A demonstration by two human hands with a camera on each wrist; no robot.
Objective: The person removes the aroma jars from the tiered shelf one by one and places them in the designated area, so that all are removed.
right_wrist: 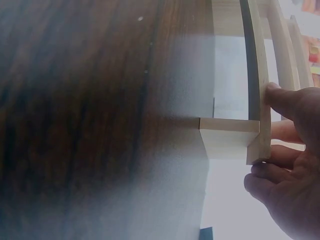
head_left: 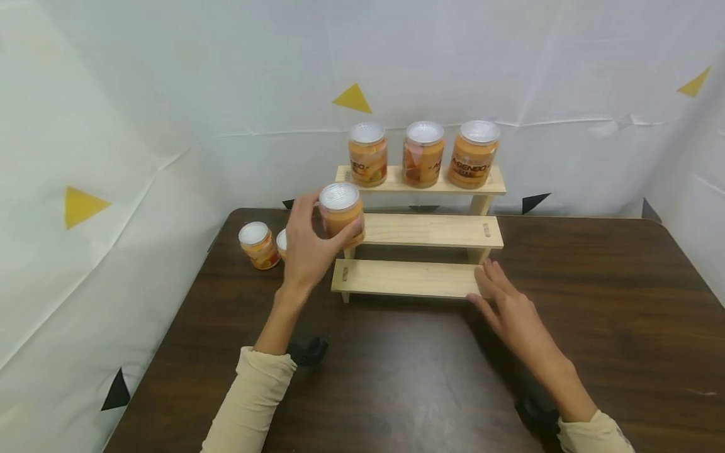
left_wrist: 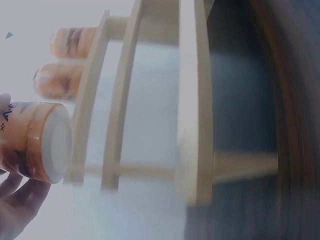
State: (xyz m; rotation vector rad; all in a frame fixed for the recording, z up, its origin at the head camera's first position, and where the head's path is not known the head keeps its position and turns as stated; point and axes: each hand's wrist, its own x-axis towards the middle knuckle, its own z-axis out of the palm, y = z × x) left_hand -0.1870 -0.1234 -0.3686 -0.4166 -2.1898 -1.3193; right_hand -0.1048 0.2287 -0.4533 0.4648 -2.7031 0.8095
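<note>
My left hand (head_left: pixel 310 244) grips an orange jar with a silver lid (head_left: pixel 342 214) between thumb and fingers, above the left end of the middle shelf (head_left: pixel 430 230). The left wrist view shows the same jar (left_wrist: pixel 31 141) in that hand (left_wrist: pixel 20 205). Three similar jars (head_left: pixel 368 155) stand on the top shelf (head_left: pixel 396 182). At the right end of the bottom shelf (head_left: pixel 410 279), my right hand (head_left: pixel 518 318) touches the wood; in the right wrist view its thumb (right_wrist: pixel 287 102) lies on the shelf edge and the other fingers are around the shelf's end.
Two more jars, one at the left (head_left: pixel 258 245) and one partly hidden by my left hand (head_left: pixel 281 241), stand on the dark brown table (head_left: pixel 396 377) left of the rack. A white sheet (head_left: pixel 272 75) with yellow and black triangles hangs behind and beside the table.
</note>
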